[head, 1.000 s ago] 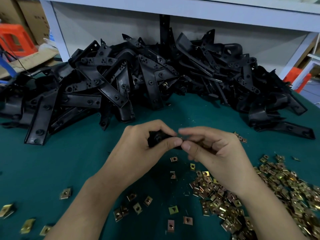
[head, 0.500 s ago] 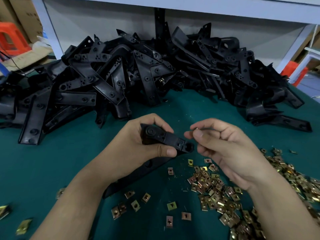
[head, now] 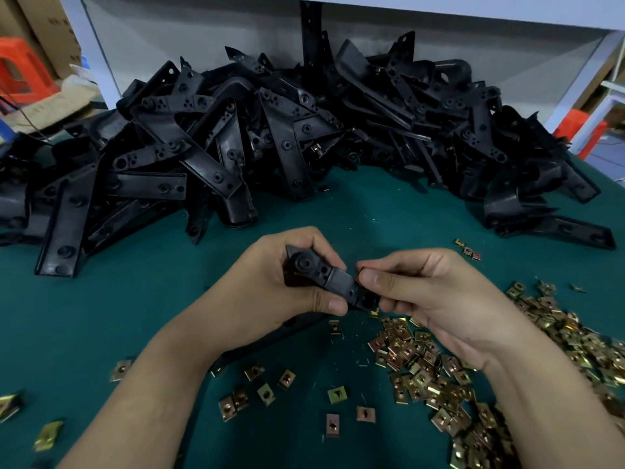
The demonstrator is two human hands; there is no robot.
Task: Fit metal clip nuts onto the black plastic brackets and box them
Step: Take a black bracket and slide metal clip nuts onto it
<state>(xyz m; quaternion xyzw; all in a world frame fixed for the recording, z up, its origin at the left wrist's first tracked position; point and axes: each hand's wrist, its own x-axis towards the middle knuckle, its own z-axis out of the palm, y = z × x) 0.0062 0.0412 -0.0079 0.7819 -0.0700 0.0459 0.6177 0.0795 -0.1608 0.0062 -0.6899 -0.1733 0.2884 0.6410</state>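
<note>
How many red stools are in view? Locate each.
2. One red stool far left, by cardboard boxes; the other far right, past the table. More may be hidden.

Left hand (head: 270, 286) and right hand (head: 439, 299) bare, forearms bare, nails short

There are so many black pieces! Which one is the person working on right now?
Find the green table with the big pile of black brackets at the back. In front of that pile two hands meet: the left hand grips one bracket and the right hand pinches its end. It is the only black piece held in hands, not lying in the heap.
</note>
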